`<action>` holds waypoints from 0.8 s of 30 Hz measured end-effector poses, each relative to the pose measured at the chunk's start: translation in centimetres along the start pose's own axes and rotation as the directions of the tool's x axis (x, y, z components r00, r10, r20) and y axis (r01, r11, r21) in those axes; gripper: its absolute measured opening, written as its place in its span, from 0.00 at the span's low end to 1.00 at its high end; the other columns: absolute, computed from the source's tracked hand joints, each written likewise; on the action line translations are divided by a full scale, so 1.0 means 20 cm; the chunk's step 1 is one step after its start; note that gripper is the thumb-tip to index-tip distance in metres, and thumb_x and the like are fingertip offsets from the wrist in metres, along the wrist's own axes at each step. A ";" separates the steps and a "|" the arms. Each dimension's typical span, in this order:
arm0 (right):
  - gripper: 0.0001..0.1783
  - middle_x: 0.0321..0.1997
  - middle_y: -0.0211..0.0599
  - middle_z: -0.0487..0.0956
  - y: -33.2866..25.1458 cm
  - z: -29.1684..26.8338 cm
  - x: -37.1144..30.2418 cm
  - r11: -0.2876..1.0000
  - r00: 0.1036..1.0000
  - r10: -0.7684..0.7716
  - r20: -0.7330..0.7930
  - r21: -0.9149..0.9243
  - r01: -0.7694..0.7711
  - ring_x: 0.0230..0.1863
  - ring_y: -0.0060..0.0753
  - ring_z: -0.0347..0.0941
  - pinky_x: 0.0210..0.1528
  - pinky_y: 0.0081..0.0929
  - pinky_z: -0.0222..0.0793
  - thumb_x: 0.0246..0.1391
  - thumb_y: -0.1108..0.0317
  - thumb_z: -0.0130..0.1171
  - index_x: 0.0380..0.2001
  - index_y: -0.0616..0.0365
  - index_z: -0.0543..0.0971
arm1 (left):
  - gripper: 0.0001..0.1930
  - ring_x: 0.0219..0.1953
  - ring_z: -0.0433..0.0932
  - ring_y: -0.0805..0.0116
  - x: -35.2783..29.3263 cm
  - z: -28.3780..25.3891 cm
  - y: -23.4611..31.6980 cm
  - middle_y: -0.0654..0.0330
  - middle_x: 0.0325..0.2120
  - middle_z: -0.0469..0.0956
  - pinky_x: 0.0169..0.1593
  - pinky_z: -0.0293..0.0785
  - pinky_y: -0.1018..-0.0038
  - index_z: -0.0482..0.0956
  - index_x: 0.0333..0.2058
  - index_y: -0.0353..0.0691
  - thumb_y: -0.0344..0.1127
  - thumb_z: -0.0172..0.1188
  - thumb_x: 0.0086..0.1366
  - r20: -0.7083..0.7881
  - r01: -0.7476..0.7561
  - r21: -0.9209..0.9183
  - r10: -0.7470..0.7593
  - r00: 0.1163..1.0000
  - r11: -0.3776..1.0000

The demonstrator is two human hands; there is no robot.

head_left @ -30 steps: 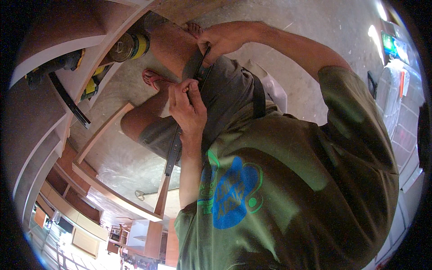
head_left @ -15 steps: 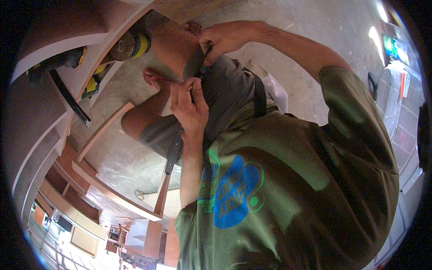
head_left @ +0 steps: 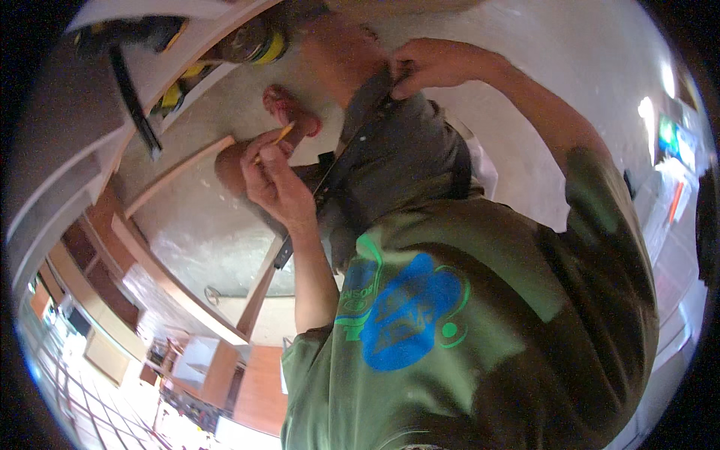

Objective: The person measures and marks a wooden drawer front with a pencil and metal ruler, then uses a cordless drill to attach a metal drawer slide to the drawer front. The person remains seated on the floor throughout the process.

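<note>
Pencil (head_left: 283,135): being pinched in left hand (head_left: 274,180) fingers beside the dark metal ruler (head_left: 337,169); right hand (head_left: 427,67) is gripping the ruler's far end (marking apparently under way, no line visible).

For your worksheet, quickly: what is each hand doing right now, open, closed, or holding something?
Left hand: closed on a pencil.
Right hand: closed, pinching the dark straight tool's upper end.

Colours noted: olive, grey, yellow, pale wood.
Shirt (head_left: 525,300) olive green, printed with a blue and bright green emblem. Shorts (head_left: 405,157) dark grey. Pencil (head_left: 281,135) yellow. Straightedge (head_left: 337,161) black. Floor (head_left: 225,225) pale grey, speckled. Boards (head_left: 180,169) light brown.
</note>
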State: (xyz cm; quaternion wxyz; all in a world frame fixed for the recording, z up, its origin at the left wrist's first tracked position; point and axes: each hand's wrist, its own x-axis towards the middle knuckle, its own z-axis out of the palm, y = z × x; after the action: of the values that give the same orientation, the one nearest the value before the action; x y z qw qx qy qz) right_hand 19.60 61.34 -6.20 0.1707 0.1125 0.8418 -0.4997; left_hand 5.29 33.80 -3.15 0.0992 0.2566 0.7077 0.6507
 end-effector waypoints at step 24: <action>0.14 0.28 0.21 0.74 -0.11 -0.03 0.00 0.947 0.949 0.278 0.151 0.121 -0.297 0.26 0.16 0.64 0.26 0.21 0.59 0.61 0.55 0.68 0.39 0.50 0.78 | 0.02 0.26 0.75 0.62 -0.39 -0.49 -0.03 0.54 0.27 0.77 0.31 0.71 0.70 0.81 0.34 0.35 0.27 0.62 0.67 0.170 -0.015 0.344 -0.046 0.984 0.939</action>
State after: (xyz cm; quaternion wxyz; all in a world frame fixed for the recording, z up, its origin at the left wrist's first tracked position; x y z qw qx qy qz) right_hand 18.63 60.89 -4.20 0.2886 0.2128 0.7654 -0.5343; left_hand 7.16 21.35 -4.04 0.1198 0.3206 0.8010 0.4913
